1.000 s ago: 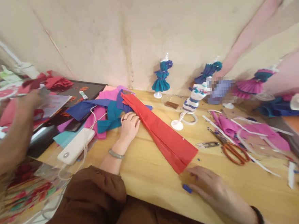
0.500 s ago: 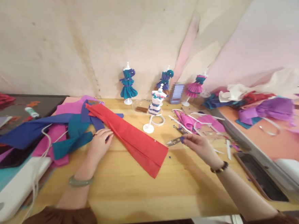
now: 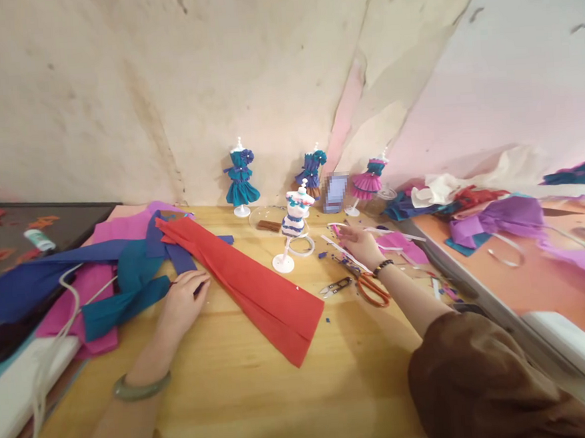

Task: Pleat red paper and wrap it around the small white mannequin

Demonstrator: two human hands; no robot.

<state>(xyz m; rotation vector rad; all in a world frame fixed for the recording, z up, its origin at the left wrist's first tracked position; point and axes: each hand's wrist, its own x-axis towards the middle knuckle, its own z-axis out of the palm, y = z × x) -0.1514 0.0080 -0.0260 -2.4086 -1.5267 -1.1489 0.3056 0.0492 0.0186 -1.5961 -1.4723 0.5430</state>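
My left hand (image 3: 184, 305) rests on the table with its fingers curled, beside the upper left part of a long folded red cloth strip (image 3: 257, 285). Whether anything is in those fingers is hidden. At the right, my right hand (image 3: 360, 246) reaches into a heap of scraps, its fingers closed on a pink cloth scrap (image 3: 336, 230), mostly covered by the hand. Thread snips (image 3: 335, 287) lie on the table right of the red strip. Next to them are orange-handled scissors (image 3: 373, 290), below my right wrist. A small white dress form (image 3: 296, 212) stands behind the red strip.
Three dressed mini forms, including a teal one (image 3: 241, 179), line the wall beside a phone (image 3: 336, 192). Blue and teal cloth strips (image 3: 136, 270) and a white power strip (image 3: 15, 405) with cables lie left. Purple cloth (image 3: 503, 217) is piled at right.
My right hand has let go of the thread snips, which now lie on the table, and moved up to the pink scraps. The orange-handled scissors have come into view. My left hand stays by the red strip.
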